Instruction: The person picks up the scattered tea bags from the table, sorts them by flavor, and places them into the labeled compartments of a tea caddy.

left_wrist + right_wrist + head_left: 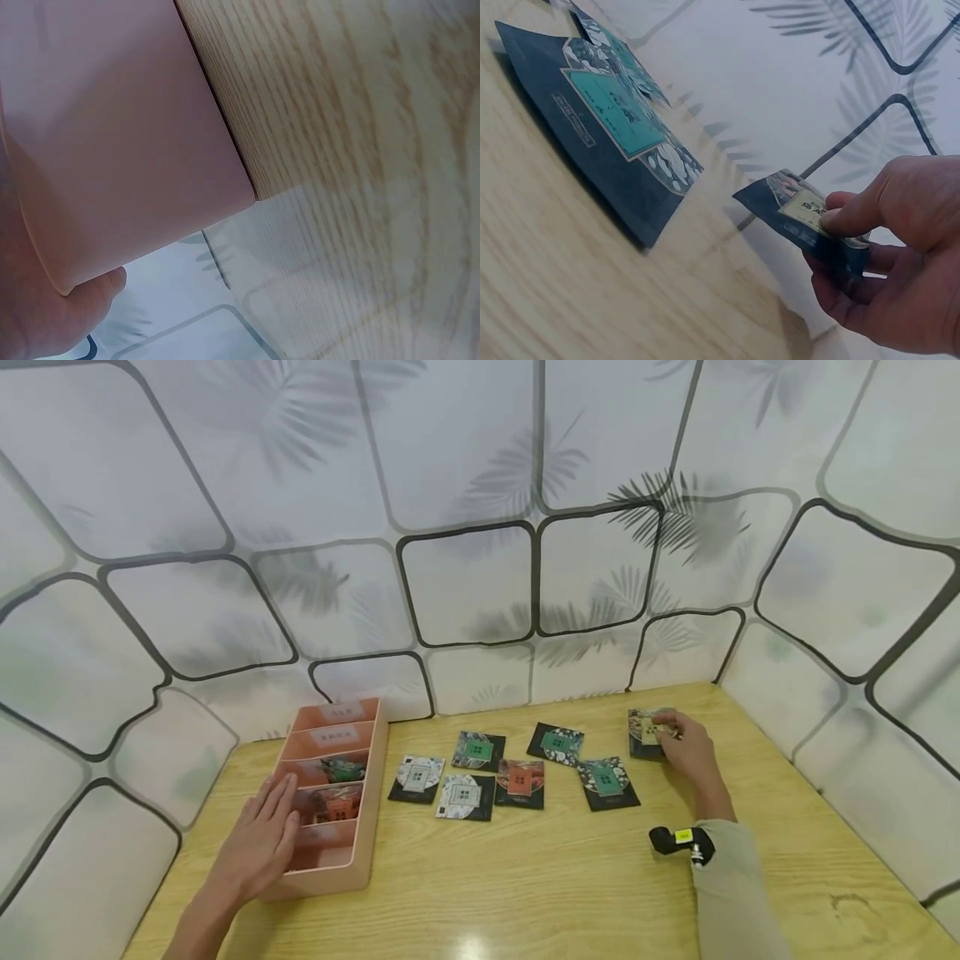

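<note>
My right hand pinches a dark tea sachet with a yellow label at the back right of the table. In the right wrist view, the thumb lies on top of the sachet, with fingers curled beneath. My left hand rests, fingers fairly straight, on the left rim of a pink divided box; one finger shows past the box's edge in the left wrist view. A green-labelled sachet lies in the box's middle compartment, and a red-labelled one in the compartment in front of it.
Between box and right hand lie two white sachets, a red-labelled sachet and three green-labelled ones, the nearest green sachet being closest to my right hand. A patterned curtain surrounds the wooden table.
</note>
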The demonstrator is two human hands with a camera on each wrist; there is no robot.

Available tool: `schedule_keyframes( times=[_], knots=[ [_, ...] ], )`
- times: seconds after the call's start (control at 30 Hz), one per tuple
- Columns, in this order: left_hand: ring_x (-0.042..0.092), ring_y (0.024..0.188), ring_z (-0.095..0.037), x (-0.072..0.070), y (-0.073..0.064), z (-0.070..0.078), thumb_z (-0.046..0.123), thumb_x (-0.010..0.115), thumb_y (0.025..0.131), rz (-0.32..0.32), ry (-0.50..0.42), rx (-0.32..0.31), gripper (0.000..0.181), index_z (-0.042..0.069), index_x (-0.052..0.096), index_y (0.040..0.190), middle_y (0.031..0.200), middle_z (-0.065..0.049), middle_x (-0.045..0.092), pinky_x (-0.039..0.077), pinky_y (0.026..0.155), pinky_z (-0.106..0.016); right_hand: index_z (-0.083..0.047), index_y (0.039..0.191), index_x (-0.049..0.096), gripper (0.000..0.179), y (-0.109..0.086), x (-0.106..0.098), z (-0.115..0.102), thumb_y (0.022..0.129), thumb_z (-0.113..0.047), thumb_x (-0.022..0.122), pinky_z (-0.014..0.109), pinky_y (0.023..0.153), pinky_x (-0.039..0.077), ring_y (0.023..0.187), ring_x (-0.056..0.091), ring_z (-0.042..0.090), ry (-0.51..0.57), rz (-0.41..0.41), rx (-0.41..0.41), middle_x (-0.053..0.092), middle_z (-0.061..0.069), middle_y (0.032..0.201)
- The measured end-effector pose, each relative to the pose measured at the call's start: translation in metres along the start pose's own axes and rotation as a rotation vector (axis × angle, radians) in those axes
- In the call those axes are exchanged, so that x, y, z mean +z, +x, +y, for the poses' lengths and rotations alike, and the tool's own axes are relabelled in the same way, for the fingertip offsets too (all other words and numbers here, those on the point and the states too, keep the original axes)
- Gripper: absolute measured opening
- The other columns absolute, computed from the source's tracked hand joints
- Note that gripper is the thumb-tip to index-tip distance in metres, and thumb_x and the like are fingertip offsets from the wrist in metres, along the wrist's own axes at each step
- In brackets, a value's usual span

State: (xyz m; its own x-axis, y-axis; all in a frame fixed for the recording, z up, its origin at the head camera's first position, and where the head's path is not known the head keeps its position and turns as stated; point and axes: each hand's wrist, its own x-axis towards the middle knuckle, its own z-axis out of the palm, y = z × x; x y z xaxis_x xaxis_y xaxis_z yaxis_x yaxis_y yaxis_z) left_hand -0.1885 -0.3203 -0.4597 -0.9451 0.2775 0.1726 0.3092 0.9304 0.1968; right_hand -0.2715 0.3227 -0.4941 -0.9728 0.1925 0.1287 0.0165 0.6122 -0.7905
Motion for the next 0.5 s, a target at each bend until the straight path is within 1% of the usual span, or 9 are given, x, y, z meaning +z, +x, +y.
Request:
schedule_keyframes(
  times=[0.03,0.1,0.2,0.27,0.3,0.33,0.4,0.47,0.5],
  knots=[
    [0.016,0.152,-0.049,-0.001,0.000,0.000,0.022,0.033,0.112,0.002,0.000,0.000,0.056,-0.013,0.026,0.156,0.161,-0.033,0.027,0.019,0.118,-0.065,0.004,0.135,0.059,0.035,-0.001,0.001,-0.002,0.103,-0.008,0.051,0.062,0.095,0.044,0.127,0.047,0.051,0.010,0.003,-0.004,0.050,0.036,0.139],
    [0.016,0.151,-0.049,-0.002,0.000,-0.001,0.021,0.034,0.112,0.008,0.001,0.003,0.056,-0.013,0.027,0.156,0.161,-0.033,0.027,0.017,0.119,-0.064,0.003,0.136,0.058,0.035,-0.003,0.002,-0.005,0.104,-0.007,0.052,0.059,0.094,0.046,0.129,0.046,0.051,0.029,0.002,-0.005,0.049,0.035,0.142],
    [0.015,0.152,-0.049,-0.003,0.001,-0.002,0.020,0.034,0.112,0.012,-0.007,0.009,0.056,-0.013,0.026,0.156,0.161,-0.033,0.027,0.012,0.122,-0.061,0.003,0.139,0.057,0.036,-0.007,0.003,-0.012,0.104,-0.005,0.052,0.044,0.076,0.050,0.126,0.047,0.048,0.063,-0.012,0.007,0.047,0.034,0.144],
    [0.015,0.152,-0.049,-0.002,0.002,-0.002,0.019,0.035,0.111,0.017,-0.009,0.012,0.056,-0.014,0.026,0.156,0.161,-0.033,0.027,0.011,0.123,-0.060,0.003,0.140,0.056,0.037,-0.010,0.003,-0.016,0.104,-0.004,0.052,0.038,0.070,0.049,0.126,0.048,0.047,0.076,-0.023,-0.003,0.047,0.034,0.145],
    [0.015,0.152,-0.049,-0.002,0.002,-0.003,0.020,0.035,0.111,0.015,-0.011,0.012,0.056,-0.014,0.026,0.156,0.161,-0.033,0.026,0.010,0.123,-0.060,0.004,0.140,0.056,0.037,-0.011,0.002,-0.019,0.103,-0.003,0.053,0.037,0.071,0.050,0.128,0.048,0.048,0.086,-0.024,-0.012,0.047,0.034,0.145],
    [0.016,0.152,-0.049,-0.001,0.002,-0.003,0.019,0.035,0.111,0.022,-0.006,0.017,0.056,-0.014,0.026,0.156,0.160,-0.033,0.027,0.013,0.122,-0.062,0.004,0.140,0.056,0.037,-0.012,0.002,-0.020,0.103,-0.002,0.054,0.039,0.073,0.052,0.128,0.048,0.048,0.094,-0.023,-0.026,0.047,0.034,0.145],
    [0.018,0.151,-0.049,0.002,0.002,-0.004,0.019,0.037,0.111,0.043,0.007,0.028,0.056,-0.014,0.028,0.155,0.159,-0.033,0.030,0.018,0.119,-0.064,0.004,0.139,0.057,0.037,-0.013,0.002,-0.024,0.103,-0.002,0.056,0.048,0.086,0.055,0.131,0.047,0.049,0.101,-0.012,-0.057,0.048,0.034,0.145],
    [0.021,0.150,-0.049,0.004,0.001,-0.004,0.019,0.038,0.110,0.056,0.018,0.034,0.055,-0.014,0.030,0.154,0.158,-0.033,0.032,0.022,0.117,-0.066,0.004,0.138,0.057,0.036,-0.014,0.002,-0.027,0.103,-0.003,0.057,0.057,0.097,0.050,0.134,0.047,0.049,0.108,-0.001,-0.076,0.050,0.032,0.144],
    [0.021,0.150,-0.049,0.004,0.000,-0.004,0.018,0.038,0.110,0.060,0.022,0.035,0.055,-0.013,0.031,0.154,0.158,-0.032,0.033,0.023,0.116,-0.066,0.004,0.138,0.057,0.036,-0.015,0.002,-0.028,0.103,-0.003,0.058,0.060,0.100,0.048,0.134,0.047,0.048,0.116,0.003,-0.079,0.051,0.032,0.144]
  ],
)
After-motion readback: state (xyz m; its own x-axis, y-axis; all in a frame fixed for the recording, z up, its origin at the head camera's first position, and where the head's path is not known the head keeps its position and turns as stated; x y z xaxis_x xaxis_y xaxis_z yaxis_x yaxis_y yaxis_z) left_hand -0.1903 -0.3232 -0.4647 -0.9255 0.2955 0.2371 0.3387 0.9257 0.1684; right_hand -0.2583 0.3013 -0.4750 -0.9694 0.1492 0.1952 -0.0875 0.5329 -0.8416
